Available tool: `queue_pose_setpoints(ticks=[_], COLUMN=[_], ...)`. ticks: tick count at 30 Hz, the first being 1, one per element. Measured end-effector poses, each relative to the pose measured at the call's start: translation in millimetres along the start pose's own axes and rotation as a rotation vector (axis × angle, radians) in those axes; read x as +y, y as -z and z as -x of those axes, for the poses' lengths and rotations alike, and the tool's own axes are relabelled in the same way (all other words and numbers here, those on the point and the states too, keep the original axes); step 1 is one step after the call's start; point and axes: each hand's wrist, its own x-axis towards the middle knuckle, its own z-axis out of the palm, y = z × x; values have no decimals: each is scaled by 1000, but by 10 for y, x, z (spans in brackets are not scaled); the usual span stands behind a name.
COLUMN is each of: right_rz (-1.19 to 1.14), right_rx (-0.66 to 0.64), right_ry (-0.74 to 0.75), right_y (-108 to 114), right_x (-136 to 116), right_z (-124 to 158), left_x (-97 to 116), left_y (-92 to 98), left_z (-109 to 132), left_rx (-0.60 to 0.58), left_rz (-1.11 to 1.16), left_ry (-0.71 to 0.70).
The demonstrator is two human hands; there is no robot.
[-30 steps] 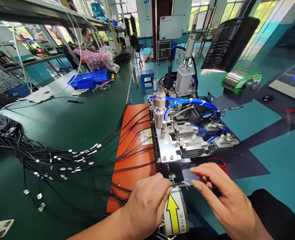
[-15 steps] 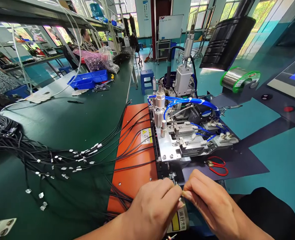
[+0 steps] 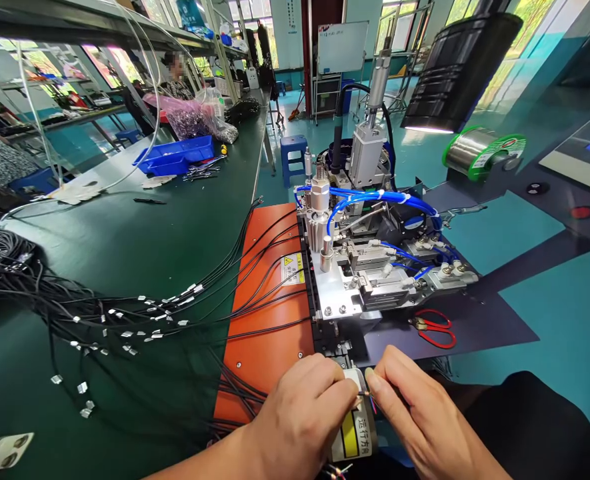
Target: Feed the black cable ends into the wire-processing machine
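Note:
My left hand is closed in a pinch around the end of a thin cable, most of which the fingers hide. Facing it, my right hand has thumb and forefinger pinched at the fine coloured wires coming from that end. Both hands are over a machine part with a yellow-and-white label. Below my left hand, more coloured wire ends stick out.
Black cables cross an orange plate into a metal machine with blue air hoses. Red-handled cutters lie right of it. A cable bundle covers the green table's left. A lamp and solder spool are at right.
My fingertips have drawn slightly apart, so the cable end and coloured wires now show between them. The view has shifted slightly.

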Motion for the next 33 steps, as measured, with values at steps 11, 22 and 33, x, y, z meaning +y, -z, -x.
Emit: queue_pose_setpoints(ticks=[11,22,33], right_rz=[88,167,-30], right_rx=[136,73,189], right_ry=[115,229,-5], right_y=[276,120,19], right_x=[-25,-97,13], right_z=[129,76,65], left_x=[16,10,26], left_y=[-13,-19,-9], left_z=[7,21,6], left_rx=[36,19,100], left_rz=[-43,-42,7], left_ry=[37,40,19])
